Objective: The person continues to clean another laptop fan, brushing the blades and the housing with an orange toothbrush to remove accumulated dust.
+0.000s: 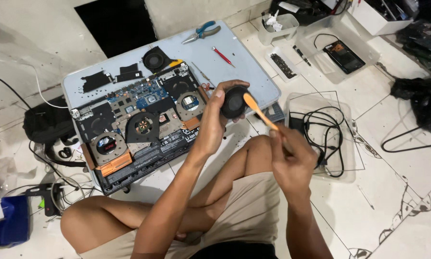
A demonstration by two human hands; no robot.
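Note:
My left hand [216, 111] grips a round black laptop fan [233, 102] and holds it up over the right edge of a small pale blue table [244, 62]. My right hand [292, 160] holds an orange brush [258, 111] whose flat tip rests on the fan's right side. An opened laptop [139, 127] lies on the table with its circuit board, copper heat pipes, another fan and a black battery exposed.
Pliers [202, 31], a red screwdriver [221, 55], a removed fan [155, 59] and black covers lie on the table's far part. Clear plastic trays hold cables [323, 129], a phone [344, 55] and parts. A black bag [47, 122] and wires sit left; my crossed legs are below.

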